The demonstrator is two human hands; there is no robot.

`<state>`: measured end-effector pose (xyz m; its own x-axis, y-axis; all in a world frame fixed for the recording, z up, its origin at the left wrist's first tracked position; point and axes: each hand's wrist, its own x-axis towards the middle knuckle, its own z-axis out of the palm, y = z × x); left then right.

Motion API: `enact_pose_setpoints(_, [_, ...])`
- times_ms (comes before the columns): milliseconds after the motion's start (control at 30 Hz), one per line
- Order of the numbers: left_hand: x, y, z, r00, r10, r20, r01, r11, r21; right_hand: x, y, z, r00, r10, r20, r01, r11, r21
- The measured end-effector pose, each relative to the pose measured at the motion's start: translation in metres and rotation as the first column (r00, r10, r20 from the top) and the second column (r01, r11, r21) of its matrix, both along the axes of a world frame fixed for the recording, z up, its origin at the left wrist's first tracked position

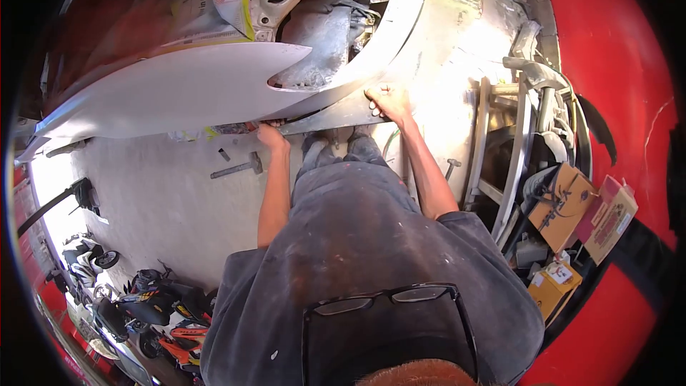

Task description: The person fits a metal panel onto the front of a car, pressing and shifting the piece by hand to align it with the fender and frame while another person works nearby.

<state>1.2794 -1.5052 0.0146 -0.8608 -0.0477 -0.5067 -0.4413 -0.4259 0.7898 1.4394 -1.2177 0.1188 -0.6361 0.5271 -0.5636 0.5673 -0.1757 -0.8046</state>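
A flat grey panel strip (332, 116) runs along the lower edge of a car body, just in front of my legs. At its left end, my left hand (273, 136) is closed on the edge, its fingertips partly hidden under the bodywork. My right hand (391, 104) has its fingers curled over the strip's right end. Directly above the strip is a pale, primer-coloured fender (193, 89) that tapers to a point near an opening. Through that opening, metal inner parts (314, 64) show.
A hammer (239, 166) lies on the concrete floor at left, and another hammer-like tool (452, 166) lies at right. A metal rack (500, 157) and cardboard boxes (564, 207) stand at right beside a red surface (600, 43). Motorcycles (161, 307) are parked at lower left.
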Motion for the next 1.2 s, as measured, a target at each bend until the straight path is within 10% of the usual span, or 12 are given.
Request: enact_pose_setpoints(1200, [0.007,0.005,0.025,0.998,-0.061,0.005,0.061,0.998,-0.005,0.006,0.002,0.022,1.000,0.016,-0.013,-0.016,0.999,0.038])
